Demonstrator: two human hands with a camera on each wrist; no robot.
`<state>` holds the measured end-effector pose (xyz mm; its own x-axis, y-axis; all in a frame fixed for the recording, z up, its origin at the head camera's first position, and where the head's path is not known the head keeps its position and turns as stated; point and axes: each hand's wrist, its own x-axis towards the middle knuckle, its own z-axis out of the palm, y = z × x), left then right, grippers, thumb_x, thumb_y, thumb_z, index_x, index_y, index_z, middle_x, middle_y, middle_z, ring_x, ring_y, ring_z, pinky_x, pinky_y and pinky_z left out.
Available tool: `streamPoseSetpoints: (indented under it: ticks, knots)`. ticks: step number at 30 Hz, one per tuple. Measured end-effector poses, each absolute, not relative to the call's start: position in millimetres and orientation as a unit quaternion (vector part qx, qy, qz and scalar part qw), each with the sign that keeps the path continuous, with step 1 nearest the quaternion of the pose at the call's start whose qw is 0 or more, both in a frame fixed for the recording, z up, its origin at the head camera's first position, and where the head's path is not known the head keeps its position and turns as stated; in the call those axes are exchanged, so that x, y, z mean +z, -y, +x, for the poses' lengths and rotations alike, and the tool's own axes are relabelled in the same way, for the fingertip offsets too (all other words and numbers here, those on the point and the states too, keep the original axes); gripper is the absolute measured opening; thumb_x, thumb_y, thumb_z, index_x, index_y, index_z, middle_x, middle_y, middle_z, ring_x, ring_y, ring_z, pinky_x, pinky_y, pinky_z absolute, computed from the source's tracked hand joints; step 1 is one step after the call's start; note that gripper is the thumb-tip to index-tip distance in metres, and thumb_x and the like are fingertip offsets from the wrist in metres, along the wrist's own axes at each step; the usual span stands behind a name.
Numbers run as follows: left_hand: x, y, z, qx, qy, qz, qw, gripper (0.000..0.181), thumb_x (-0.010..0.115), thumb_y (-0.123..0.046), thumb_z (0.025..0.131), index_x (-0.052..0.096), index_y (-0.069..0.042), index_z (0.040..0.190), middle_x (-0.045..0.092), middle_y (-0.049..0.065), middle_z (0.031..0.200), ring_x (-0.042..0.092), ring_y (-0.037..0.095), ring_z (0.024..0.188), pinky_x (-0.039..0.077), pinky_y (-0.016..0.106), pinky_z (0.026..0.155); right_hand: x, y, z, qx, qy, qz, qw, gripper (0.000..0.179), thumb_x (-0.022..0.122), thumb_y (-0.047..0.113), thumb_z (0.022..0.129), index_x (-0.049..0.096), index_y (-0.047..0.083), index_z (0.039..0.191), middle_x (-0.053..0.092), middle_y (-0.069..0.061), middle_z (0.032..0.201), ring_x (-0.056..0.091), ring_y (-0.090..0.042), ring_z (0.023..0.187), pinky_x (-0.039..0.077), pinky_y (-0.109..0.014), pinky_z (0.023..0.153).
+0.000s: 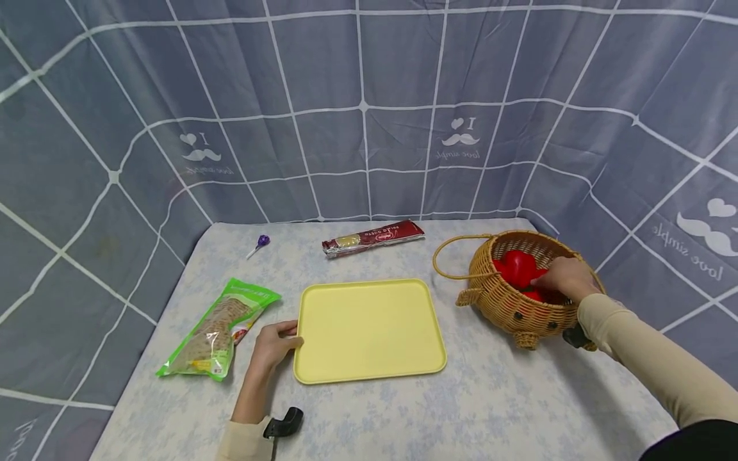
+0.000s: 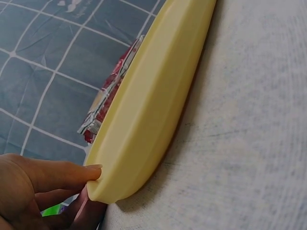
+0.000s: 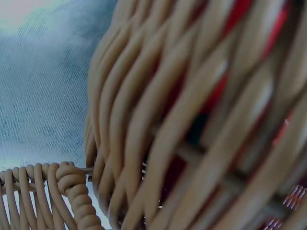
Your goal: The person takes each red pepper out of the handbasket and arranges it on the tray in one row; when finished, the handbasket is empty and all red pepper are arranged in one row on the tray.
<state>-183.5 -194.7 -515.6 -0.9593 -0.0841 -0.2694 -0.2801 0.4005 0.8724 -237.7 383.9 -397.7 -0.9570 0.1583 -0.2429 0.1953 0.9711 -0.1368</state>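
A shallow yellow tray (image 1: 369,333) lies on the table. My left hand (image 1: 273,346) pinches its left rim; in the left wrist view the thumb rests on the edge of the tray (image 2: 139,110) with the fingers below. At the right, my right hand (image 1: 562,278) reaches into a wicker basket (image 1: 507,307) with an animal face. It is at glossy red, rounded things (image 1: 519,267), one lobed like a bell pepper. The basket hides its fingertips, so its hold does not show. In the right wrist view, woven wicker (image 3: 144,105) fills most of the picture, with red showing through.
A green-edged clear bag (image 1: 221,330) of brown food lies left of the tray. Behind the tray is a dark red packet (image 1: 375,238); a purple lollipop (image 1: 262,241) lies at the back left. The basket's handle (image 1: 441,262) leans left. Grey-blue curtains (image 1: 403,141) stand around the table.
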Motion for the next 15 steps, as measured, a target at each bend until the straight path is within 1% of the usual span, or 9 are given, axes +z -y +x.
streamPoseSetpoints:
  ticks: [3, 6, 9, 11, 15]
  knots:
    - [-515.8, 193.9, -182.8, 0.548, -0.824, -0.117, 0.086, 0.042, 0.068, 0.002, 0.082, 0.062, 0.009, 0.123, 0.068, 0.026, 0.111, 0.068, 0.019, 0.090, 0.055, 0.025, 0.069, -402.2, -386.5, -237.3, -0.099, -0.986, 0.104, 0.079, 0.041, 0.073, 0.038, 0.077, 0.063, -0.001, 0.072, 0.064, -0.018, 0.073, 0.058, -0.044, 0.081, 0.050, -0.048, 0.064]
    - [-515.5, 193.5, -181.8, 0.558, -0.816, -0.125, 0.088, 0.041, 0.069, 0.001, 0.082, 0.063, 0.010, 0.121, 0.069, 0.025, 0.109, 0.068, 0.015, 0.085, 0.056, 0.024, 0.069, -404.4, -388.5, -236.8, -0.113, -0.986, 0.116, 0.039, 0.040, 0.077, 0.035, 0.074, 0.058, 0.000, 0.066, 0.061, -0.020, 0.070, 0.058, -0.045, 0.078, 0.049, -0.050, 0.064]
    - [-515.2, 194.0, -180.4, 0.556, -0.816, -0.129, 0.091, 0.040, 0.070, 0.000, 0.083, 0.063, 0.010, 0.121, 0.069, 0.025, 0.109, 0.067, 0.012, 0.084, 0.056, 0.025, 0.070, -405.6, -388.1, -236.2, -0.131, -0.983, 0.126, 0.001, 0.042, 0.079, 0.031, 0.072, 0.057, -0.004, 0.069, 0.060, -0.024, 0.071, 0.058, -0.045, 0.075, 0.048, -0.052, 0.065]
    - [-515.1, 194.4, -180.0, 0.554, -0.817, -0.133, 0.092, 0.040, 0.071, -0.001, 0.082, 0.063, 0.009, 0.121, 0.069, 0.024, 0.109, 0.067, 0.011, 0.083, 0.056, 0.025, 0.070, -406.3, -387.6, -235.6, -0.147, -0.980, 0.131, -0.022, 0.044, 0.081, 0.029, 0.071, 0.058, -0.009, 0.074, 0.061, -0.027, 0.073, 0.058, -0.047, 0.075, 0.047, -0.053, 0.066]
    - [-515.2, 194.2, -180.1, 0.554, -0.816, -0.134, 0.093, 0.041, 0.071, -0.002, 0.082, 0.063, 0.009, 0.121, 0.069, 0.024, 0.109, 0.067, 0.010, 0.082, 0.056, 0.025, 0.070, -407.9, -387.7, -234.7, -0.167, -0.975, 0.134, -0.057, 0.046, 0.082, 0.028, 0.071, 0.061, -0.012, 0.077, 0.061, -0.026, 0.071, 0.058, -0.047, 0.073, 0.046, -0.053, 0.064]
